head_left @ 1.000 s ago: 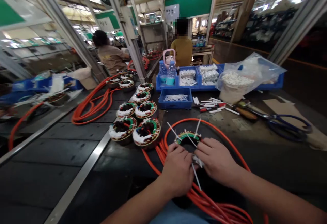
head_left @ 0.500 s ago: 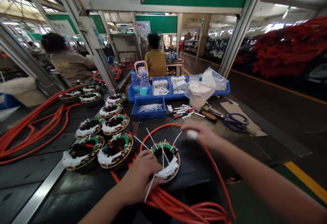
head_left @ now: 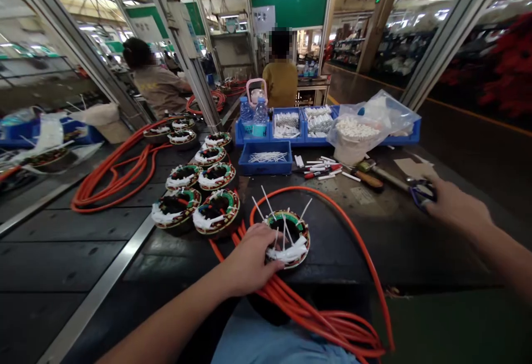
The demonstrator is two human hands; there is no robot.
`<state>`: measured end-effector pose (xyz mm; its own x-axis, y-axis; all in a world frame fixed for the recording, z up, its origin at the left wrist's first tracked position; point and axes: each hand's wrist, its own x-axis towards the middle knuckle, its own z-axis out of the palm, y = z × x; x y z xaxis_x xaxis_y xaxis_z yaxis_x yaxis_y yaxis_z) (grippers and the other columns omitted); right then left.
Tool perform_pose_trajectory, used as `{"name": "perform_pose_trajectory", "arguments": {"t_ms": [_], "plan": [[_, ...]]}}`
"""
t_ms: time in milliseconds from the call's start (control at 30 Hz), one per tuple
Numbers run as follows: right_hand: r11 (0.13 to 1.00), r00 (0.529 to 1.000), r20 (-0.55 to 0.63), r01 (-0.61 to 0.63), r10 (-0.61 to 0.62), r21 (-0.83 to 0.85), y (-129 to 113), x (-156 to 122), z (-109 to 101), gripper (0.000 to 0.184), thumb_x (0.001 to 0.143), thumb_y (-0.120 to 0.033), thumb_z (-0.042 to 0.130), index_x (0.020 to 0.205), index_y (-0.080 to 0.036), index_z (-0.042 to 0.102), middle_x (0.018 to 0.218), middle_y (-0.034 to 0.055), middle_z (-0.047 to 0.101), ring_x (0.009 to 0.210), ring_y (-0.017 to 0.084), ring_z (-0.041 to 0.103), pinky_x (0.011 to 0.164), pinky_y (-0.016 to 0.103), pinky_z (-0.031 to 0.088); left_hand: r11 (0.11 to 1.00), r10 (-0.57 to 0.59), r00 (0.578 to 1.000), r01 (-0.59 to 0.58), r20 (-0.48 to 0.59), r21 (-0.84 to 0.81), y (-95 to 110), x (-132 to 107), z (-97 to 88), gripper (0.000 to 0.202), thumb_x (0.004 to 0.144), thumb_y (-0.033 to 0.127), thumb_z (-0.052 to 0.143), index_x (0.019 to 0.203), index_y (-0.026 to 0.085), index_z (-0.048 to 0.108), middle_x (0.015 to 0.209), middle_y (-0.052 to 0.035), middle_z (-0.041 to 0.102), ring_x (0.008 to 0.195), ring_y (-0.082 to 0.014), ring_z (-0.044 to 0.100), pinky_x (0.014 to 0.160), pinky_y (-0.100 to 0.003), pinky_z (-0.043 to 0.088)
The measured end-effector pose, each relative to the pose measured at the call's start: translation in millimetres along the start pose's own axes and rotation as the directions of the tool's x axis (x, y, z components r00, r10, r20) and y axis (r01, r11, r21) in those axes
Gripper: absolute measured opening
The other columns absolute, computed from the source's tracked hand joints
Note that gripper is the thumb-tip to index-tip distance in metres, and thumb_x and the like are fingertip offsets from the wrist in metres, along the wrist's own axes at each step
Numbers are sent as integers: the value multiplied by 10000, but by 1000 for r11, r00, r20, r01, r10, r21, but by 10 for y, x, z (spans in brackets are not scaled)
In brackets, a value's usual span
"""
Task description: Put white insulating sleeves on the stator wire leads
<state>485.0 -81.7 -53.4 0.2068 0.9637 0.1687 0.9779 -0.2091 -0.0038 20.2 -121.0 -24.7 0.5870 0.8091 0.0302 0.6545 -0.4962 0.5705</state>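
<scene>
My left hand (head_left: pixel 251 259) grips the near left side of a ring-shaped motor stator (head_left: pixel 300 226), fingers over its rim and thumb in front. White sleeving lies across the stator's near side, and several thin white cable ties (head_left: pixel 305 209) stick up from the ring. Far to the right, my right hand (head_left: pixel 459 203) is closed round the blue-handled scissors (head_left: pixel 421 193); part of the handles is hidden by the fingers. An orange cable (head_left: pixel 353 231) loops behind the stator, and its coiled bundle (head_left: pixel 316 322) hangs over the front edge.
Several finished-looking stators (head_left: pixel 216 211) stand to the left. Behind are a blue tray of cable ties (head_left: pixel 266 170), blue bins of white tubes (head_left: pixel 286 141), water bottles (head_left: pixel 260 117), a bagged tub (head_left: pixel 349 150), markers (head_left: pixel 320 173) and a wooden-handled tool (head_left: pixel 369 181). Two people sit beyond.
My right hand has left the stator area, moved right and taken hold of the scissors. My left hand stays on the stator. The camera view has shifted.
</scene>
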Motion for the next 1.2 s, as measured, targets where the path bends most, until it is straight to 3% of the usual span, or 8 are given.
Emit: {"name": "perform_pose_trajectory", "arguments": {"t_ms": [133,267,400,567,733,867,1067,1200], "plan": [[945,977,-44,213,-209,247,-303,-463,-149,417,804,-294,498,1208,-191,507,1017,182,637,844,269,622,668,350,453,999,41,997,-39,-59,37,47,109,67,204,715,318,663,876,199,626,841,-26,629,839,-203,544,836,-369,392],[715,701,146,672,-698,191,-1128,-818,-365,382,813,-168,430,1169,-260,530,1011,78,640,853,207,611,702,318,457,993,16,963,-46,-268,-105,-31,255,184,43,763,220,632,784,225,669,785,8,679,821,-166,591,814,-320,418],[572,555,197,819,-808,41,-1780,-738,-543,229,803,-136,457,983,-191,587,810,65,622,691,178,582,561,267,376,970,13,931,-100,-364,-222,-57,286,219,50,704,182,690,736,221,687,731,16,686,750,-147,606,771,-292,453],[441,436,231,897,-870,-30,-1953,-601,-548,154,780,-94,477,883,-160,572,740,61,609,639,167,578,514,259,297,959,-35,908,-87,-418,-270,-14,251,217,43,666,171,707,675,207,686,676,3,671,715,-159,602,715,-293,464],[578,582,222,811,-783,-89,-1624,-695,-322,200,812,-93,435,961,-158,553,780,67,625,681,181,588,553,259,335,965,-98,874,-33,-476,-260,-31,249,122,72,724,205,652,792,197,677,778,-5,672,774,-160,606,777,-302,461],[712,719,156,694,-677,-107,-1549,-740,-147,264,836,-95,393,1053,-164,528,866,73,628,749,188,583,597,266,364,993,-50,935,11,-350,-113,48,478,-39,463,721,214,662,1172,206,559,787,19,684,856,-184,595,875,-343,418],[677,683,78,731,-726,-88,-1801,-674,-32,228,813,-106,439,1011,-154,541,829,70,611,752,186,568,589,261,338,995,103,986,-100,-134,26,80,813,-93,73,720,223,670,785,242,697,784,29,698,833,-175,599,822,-305,437],[670,671,98,741,-735,-46,-1786,-656,-35,204,818,-129,446,992,-160,548,807,61,612,722,182,570,574,260,321,989,93,954,-122,-286,-86,-48,621,-12,86,792,201,592,782,213,677,880,4,684,886,-151,600,847,-276,442]]}}
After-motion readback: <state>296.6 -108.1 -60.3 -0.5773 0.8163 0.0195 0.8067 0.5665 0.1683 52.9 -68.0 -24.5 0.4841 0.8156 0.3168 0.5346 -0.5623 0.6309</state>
